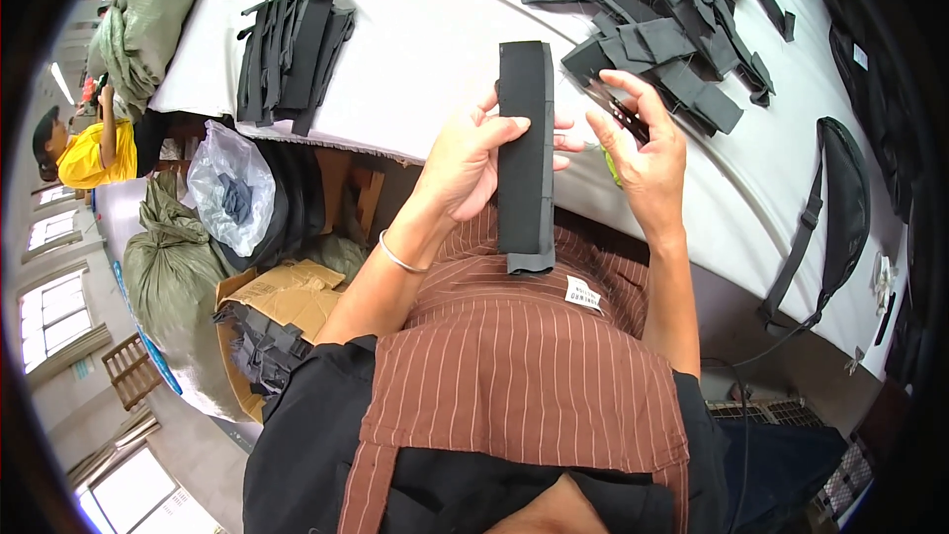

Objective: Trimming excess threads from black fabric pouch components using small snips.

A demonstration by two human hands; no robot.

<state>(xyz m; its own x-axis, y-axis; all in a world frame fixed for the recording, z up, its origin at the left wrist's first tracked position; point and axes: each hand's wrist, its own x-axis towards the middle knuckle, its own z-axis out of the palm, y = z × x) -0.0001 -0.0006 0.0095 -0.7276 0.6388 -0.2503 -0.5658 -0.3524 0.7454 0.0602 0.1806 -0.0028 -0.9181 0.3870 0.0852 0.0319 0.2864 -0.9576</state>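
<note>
In the middle of the head view, my left hand (473,160) grips a long dark fabric strip (524,148), thumb on its front face and fingers behind. The strip hangs upright, with a greyer edge along its right side and a short grey flap at the bottom. To its right, my right hand (647,153) is closed around small dark thread snips (621,113), their tips pointing up and left. A bit of bright green shows by the right palm; I cannot tell what it belongs to. The snips are apart from the strip.
A loose heap of dark strips (662,20) lies beyond my right hand on the white table (415,20). A neater bundle (297,54) lies at left. Also about are a black waist bag (835,218), a cardboard box (282,292) of scraps, sacks (173,257) and a person in yellow (99,150).
</note>
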